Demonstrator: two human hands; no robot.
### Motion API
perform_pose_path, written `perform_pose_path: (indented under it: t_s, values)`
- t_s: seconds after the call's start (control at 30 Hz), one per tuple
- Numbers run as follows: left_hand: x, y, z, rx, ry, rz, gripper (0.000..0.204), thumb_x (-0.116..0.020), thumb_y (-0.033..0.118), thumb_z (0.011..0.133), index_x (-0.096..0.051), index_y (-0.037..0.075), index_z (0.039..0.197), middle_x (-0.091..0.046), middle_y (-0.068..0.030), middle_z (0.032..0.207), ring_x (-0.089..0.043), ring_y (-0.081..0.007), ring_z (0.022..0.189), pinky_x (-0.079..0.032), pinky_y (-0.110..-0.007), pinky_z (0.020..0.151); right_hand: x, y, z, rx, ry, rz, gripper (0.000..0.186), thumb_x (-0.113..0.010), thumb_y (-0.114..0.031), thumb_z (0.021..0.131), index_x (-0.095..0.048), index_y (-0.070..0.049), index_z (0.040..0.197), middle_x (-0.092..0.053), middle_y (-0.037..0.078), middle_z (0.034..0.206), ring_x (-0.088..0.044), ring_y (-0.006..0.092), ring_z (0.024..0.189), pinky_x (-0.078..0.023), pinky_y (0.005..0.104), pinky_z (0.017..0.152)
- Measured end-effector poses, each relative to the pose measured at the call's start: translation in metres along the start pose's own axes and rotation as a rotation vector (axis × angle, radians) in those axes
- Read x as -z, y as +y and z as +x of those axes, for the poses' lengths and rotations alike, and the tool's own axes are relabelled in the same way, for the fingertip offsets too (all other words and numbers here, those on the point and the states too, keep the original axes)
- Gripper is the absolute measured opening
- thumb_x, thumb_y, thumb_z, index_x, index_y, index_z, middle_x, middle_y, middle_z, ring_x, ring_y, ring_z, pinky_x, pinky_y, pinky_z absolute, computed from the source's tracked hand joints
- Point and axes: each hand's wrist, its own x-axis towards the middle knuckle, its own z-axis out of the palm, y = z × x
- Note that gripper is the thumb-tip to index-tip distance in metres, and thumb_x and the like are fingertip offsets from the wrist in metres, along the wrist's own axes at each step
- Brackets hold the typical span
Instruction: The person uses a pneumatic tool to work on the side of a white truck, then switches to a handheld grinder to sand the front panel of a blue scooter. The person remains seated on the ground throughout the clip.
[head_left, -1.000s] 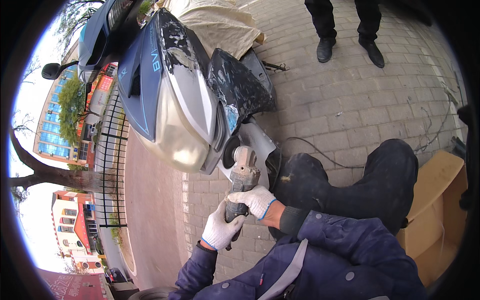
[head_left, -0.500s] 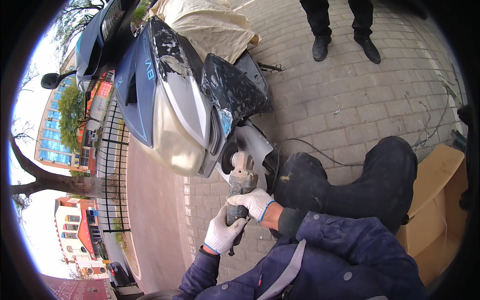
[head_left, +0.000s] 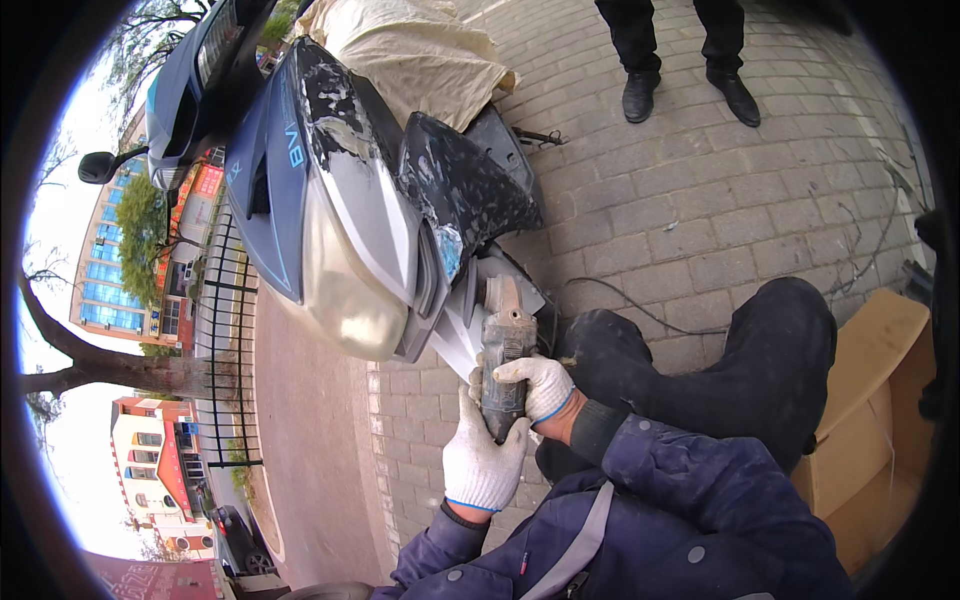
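Observation:
A worn, dusty angle grinder [head_left: 508, 345] is held between my two gloved hands, its head pointing away from me. My left hand [head_left: 485, 455], in a white knit glove, wraps round the rear of the grinder's body from below left. My right hand [head_left: 541, 386], also gloved, grips the body from the right, nearer the head. The grinder's head is over the lower end of a scooter [head_left: 350, 290]; its disc is hidden, and I cannot tell whether it touches. Sanded bare patches show on the scooter's silver and blue panels, and a scuffed black part [head_left: 465, 180] sits beside them.
A cable [head_left: 640, 308] runs over the paving right of the scooter. An open cardboard box [head_left: 860, 390] stands at my right. Another person's black shoes [head_left: 640, 97] are at the far right. A beige cloth [head_left: 410, 50] drapes the scooter's far part; a metal fence [head_left: 228, 340] stands left.
The grinder has moved right and turned more upright, with both hands still on it. Its disc, visible before at the scooter's lower end, is now out of sight.

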Motion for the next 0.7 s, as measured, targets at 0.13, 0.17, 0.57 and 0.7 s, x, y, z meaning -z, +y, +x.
perform_pose_path:
  t_s: [0.13,0.17,0.57,0.7]
  values:
    - [-0.003,-0.003,-0.005,-0.034,0.043,-0.018,0.096,-0.081,0.030,0.092,-0.034,-0.002,0.169,-0.075,-0.0306,0.130,-0.081,-0.0433,0.102,-0.065,-0.045,0.087,0.006,0.003,0.004,-0.032,0.047,-0.027,0.037,-0.066,-0.009,0.093,-0.071,0.006,0.127,-0.079,0.020,0.111,-0.078,0.0335,0.102,-0.061,0.0462,0.104]
    - [-0.004,-0.005,-0.007,-0.086,0.075,-0.048,0.096,-0.081,0.030,0.092,-0.034,-0.003,0.169,-0.075,-0.0307,0.128,-0.081,-0.0439,0.100,-0.065,-0.046,0.086,0.008,0.005,0.004,-0.045,0.044,-0.032,0.033,-0.067,-0.009,0.094,-0.072,0.005,0.124,-0.079,0.018,0.110,-0.078,0.0318,0.101,-0.061,0.0446,0.102]
    - [0.003,-0.005,-0.008,-0.133,0.113,0.049,0.099,-0.083,0.031,0.090,-0.034,-0.012,0.164,-0.077,-0.0317,0.118,-0.080,-0.0457,0.098,-0.065,-0.048,0.083,0.006,0.006,0.006,-0.056,-0.077,0.119,0.042,-0.063,-0.006,0.089,-0.068,0.008,0.129,-0.077,0.023,0.114,-0.076,0.0382,0.106,-0.059,0.0506,0.108]
    - [0.001,-0.020,-0.017,-0.065,0.091,0.165,0.104,-0.085,0.031,0.090,-0.030,-0.007,0.169,-0.071,-0.0318,0.137,-0.079,-0.0471,0.104,-0.064,-0.047,0.086,0.018,0.019,0.017,-0.112,-0.146,0.128,0.046,-0.065,-0.009,0.087,-0.067,0.007,0.131,-0.077,0.025,0.116,-0.076,0.0408,0.107,-0.058,0.0540,0.109]
